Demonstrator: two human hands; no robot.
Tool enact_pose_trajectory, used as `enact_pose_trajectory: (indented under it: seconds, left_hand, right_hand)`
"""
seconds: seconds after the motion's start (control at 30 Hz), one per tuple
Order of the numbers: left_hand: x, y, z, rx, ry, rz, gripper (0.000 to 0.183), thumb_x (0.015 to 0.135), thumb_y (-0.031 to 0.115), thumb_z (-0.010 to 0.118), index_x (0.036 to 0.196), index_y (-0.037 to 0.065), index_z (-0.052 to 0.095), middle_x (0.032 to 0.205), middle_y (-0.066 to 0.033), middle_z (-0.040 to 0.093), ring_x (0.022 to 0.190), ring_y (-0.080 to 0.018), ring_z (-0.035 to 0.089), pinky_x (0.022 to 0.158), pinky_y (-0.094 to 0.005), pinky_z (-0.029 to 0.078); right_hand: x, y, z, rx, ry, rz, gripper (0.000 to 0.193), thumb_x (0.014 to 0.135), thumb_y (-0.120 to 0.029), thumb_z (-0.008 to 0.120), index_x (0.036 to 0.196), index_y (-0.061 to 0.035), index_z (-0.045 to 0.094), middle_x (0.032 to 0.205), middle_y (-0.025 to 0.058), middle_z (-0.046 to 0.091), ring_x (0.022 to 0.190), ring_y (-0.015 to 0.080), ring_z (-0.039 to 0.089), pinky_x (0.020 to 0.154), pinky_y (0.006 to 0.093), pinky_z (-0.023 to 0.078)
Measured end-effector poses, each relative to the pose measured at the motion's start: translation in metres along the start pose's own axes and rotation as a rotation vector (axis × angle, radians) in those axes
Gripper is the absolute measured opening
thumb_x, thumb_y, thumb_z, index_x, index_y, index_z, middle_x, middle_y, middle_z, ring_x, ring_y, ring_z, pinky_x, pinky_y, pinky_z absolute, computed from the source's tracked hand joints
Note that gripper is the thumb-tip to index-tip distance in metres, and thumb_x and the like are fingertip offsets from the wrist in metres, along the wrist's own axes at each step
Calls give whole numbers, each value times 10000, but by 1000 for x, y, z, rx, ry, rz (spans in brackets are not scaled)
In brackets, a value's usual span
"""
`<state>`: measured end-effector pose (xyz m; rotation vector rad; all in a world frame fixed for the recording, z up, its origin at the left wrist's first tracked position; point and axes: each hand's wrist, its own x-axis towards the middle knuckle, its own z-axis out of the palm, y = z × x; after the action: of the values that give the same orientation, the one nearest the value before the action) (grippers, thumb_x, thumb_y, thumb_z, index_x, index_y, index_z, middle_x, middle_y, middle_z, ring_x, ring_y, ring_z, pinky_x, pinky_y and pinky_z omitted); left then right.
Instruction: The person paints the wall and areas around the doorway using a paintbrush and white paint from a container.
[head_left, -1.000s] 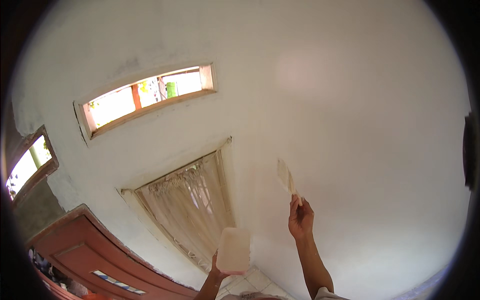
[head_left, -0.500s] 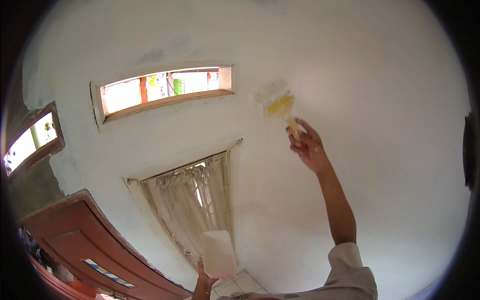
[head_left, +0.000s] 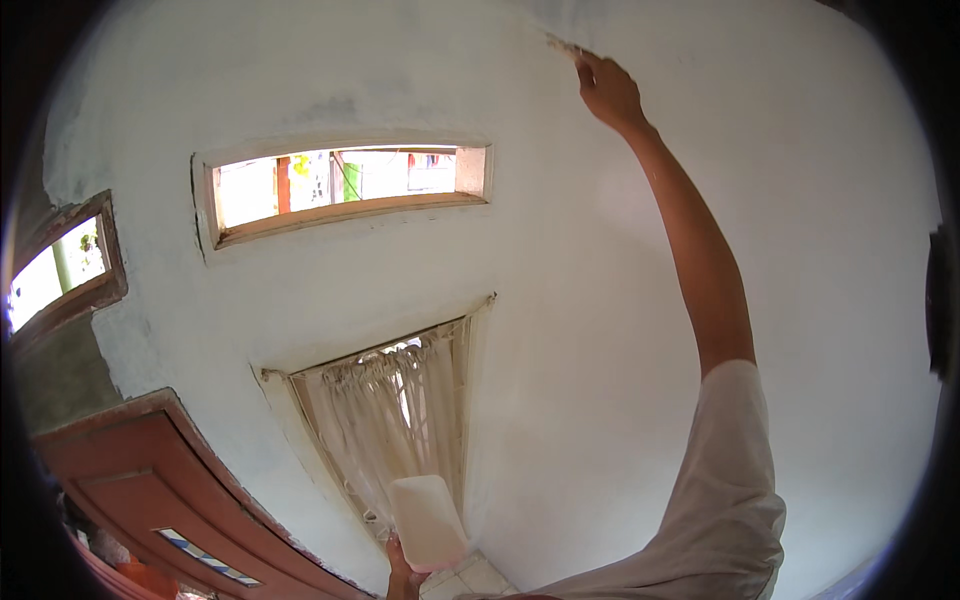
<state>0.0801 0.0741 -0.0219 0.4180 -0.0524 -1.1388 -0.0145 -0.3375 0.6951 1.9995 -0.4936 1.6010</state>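
My right arm reaches up to the white wall [head_left: 600, 300]. In its fingers my right hand [head_left: 610, 92] grips a wide, flat paintbrush [head_left: 566, 46], seen almost edge-on, its head at the upper wall by a greyish patch. Low in the view, my left hand [head_left: 402, 572] is closed around the side of a pale rectangular tub [head_left: 428, 520] with rounded corners. Whatever the tub holds cannot be made out. Behind it hangs a sheer beige curtain [head_left: 385, 410] over a window.
A narrow wood-framed window opening [head_left: 350, 208] lies left of my raised arm. Farther left are a second small window [head_left: 70, 265] and a reddish-brown door [head_left: 150, 480]. Pale floor tiles [head_left: 478, 578] show below the tub. A dark object [head_left: 938, 300] sits at the right rim.
My right hand has moved the paintbrush upward, from beside the narrow window to high on the wall, and the arm is straighter. The tub sits slightly lower and farther left in view.
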Motion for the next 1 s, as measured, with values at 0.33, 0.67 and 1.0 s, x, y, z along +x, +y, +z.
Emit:
enact_pose_trajectory:
  seconds: [0.33,0.67,1.0]
  left_hand:
    - [-1,10,23,10,-97,-94,557,979,461,352,1333,65,517,1208,-160,628,1086,-377,636,894,-600,531]
    - [18,32,4,25,-71,-83,556,973,431,375,1353,45,497,1255,-170,616,1116,-382,627,940,-596,515]
    - [13,43,39,42,-99,-93,548,961,366,367,1372,18,472,1254,-188,613,1133,-384,620,952,-611,505]
  right_hand:
    - [100,-24,26,107,-277,55,443,942,-360,581,1306,-113,634,880,189,707,844,302,689,815,423,526]
    - [-14,-25,-16,21,-487,-209,390,932,-347,641,1191,-62,700,819,167,700,788,283,671,763,382,523]
    - [100,6,-34,70,-132,89,386,929,-414,581,1129,-119,729,1051,190,710,980,366,674,879,443,526]
